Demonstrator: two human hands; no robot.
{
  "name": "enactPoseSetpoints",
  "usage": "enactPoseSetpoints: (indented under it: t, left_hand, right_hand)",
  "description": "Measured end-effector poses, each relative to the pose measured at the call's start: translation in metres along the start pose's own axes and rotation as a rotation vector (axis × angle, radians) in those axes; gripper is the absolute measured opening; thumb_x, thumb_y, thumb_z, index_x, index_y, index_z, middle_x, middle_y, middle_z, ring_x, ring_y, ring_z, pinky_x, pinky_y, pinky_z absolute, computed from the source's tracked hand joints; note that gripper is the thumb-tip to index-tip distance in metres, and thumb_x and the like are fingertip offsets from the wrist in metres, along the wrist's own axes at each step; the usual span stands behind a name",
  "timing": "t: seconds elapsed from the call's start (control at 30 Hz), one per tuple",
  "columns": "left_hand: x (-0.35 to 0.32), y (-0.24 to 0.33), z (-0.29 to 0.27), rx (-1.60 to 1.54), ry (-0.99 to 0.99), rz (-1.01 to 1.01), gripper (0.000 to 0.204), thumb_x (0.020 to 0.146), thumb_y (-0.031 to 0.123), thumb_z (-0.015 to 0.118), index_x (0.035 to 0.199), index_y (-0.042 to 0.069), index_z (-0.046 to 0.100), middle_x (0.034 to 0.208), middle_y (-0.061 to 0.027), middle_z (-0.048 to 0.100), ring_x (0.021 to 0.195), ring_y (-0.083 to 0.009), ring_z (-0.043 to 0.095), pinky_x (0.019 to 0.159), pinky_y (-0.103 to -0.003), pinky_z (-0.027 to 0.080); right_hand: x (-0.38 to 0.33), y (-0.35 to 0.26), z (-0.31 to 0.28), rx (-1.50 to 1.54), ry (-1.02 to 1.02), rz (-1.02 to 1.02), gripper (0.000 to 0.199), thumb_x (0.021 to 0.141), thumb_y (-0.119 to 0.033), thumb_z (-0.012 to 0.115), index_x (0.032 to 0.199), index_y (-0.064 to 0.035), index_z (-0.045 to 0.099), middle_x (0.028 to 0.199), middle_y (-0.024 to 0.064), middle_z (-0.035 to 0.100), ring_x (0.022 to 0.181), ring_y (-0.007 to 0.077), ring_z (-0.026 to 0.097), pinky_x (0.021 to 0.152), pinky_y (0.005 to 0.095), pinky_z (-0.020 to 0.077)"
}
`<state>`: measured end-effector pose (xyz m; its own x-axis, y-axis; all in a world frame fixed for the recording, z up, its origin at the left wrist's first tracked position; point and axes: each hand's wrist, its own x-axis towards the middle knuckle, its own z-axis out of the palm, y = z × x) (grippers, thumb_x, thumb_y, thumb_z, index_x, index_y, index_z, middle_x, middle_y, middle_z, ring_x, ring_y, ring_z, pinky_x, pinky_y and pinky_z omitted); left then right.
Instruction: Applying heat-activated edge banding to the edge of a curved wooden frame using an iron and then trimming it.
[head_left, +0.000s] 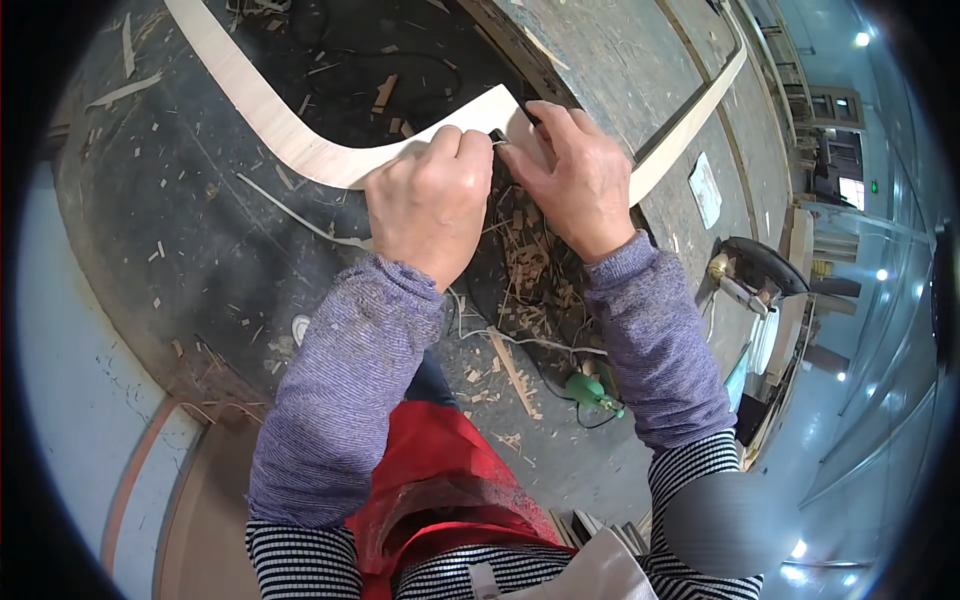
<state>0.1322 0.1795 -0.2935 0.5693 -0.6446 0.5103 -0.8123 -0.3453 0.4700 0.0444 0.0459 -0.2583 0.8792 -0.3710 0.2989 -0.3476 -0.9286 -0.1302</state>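
A pale, smooth bent wooden strip [310, 150] runs from the upper left, curves, and rises to a squared end between my hands. My left hand [428, 195] is closed over its near edge, knuckles up, with the fingertips hidden. Around the squared end, my right hand [580, 180] is closed, thumb on the near side and fingers over the far side. A small dark piece [497, 136] shows between the two hands; its kind cannot be made out. Beyond my right wrist, a second bent wooden strip [690, 125] lies on the workbench [620, 60].
Wood shavings [530, 265] litter the dark floor below my hands. A pale cord [500, 335] crosses there, near a green tool-like object [590, 393]. On the right stand a dark round-headed tool [762, 265] and a white sheet [705, 190] on the bench. A pale wall [70, 330] is at left.
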Motion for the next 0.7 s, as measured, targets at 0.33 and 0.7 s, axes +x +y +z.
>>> enactPoseSetpoints:
  t: [0.33, 0.7]
  left_hand:
    - [-0.040, 0.018, -0.027, -0.262, -0.062, -0.315, 0.017, 0.083, 0.019, 0.070, 0.091, 0.007, 0.063, 0.075, -0.0090, 0.062, 0.061, -0.0267, 0.062, 0.054, -0.037, 0.050]
    - [-0.059, 0.009, -0.032, -0.372, 0.002, -0.439, 0.009, 0.085, 0.012, 0.069, 0.087, 0.005, 0.064, 0.073, -0.0098, 0.062, 0.059, -0.0290, 0.061, 0.053, -0.036, 0.048]
  right_hand:
    - [0.006, 0.003, 0.002, 0.204, -0.097, 0.124, 0.030, 0.074, -0.020, 0.076, 0.099, -0.0058, 0.066, 0.078, 0.0097, 0.062, 0.067, 0.0226, 0.062, 0.061, 0.0337, 0.0501]
    - [0.009, -0.004, 0.006, 0.071, -0.072, 0.147, 0.037, 0.072, -0.024, 0.079, 0.099, -0.0034, 0.065, 0.078, 0.0104, 0.062, 0.067, 0.0225, 0.061, 0.062, 0.0331, 0.0504]
